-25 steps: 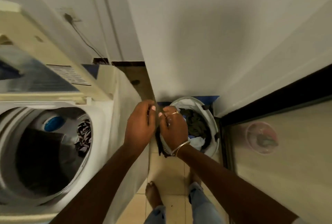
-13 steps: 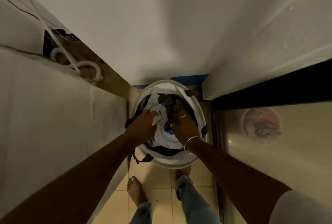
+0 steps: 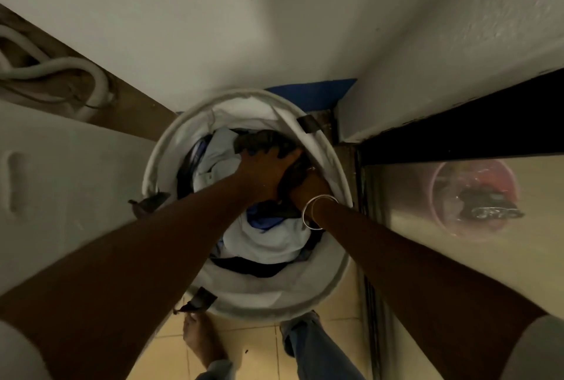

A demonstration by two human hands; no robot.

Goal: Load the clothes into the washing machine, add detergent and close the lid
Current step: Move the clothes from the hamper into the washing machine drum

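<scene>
Your left hand [image 3: 265,172] clutches the dark garment [image 3: 259,140] at the hamper's [image 3: 155,161] one o'clock; the right hand's [image 3: 309,188] grip is hidden. Lift straight up.

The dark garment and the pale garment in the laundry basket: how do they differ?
The dark garment lies at the far side of the laundry basket; the pale garment lies nearer the person. The left hand grips the dark garment and the right hand touches it; no hand holds the pale garment. Both are crumpled inside it.
</scene>
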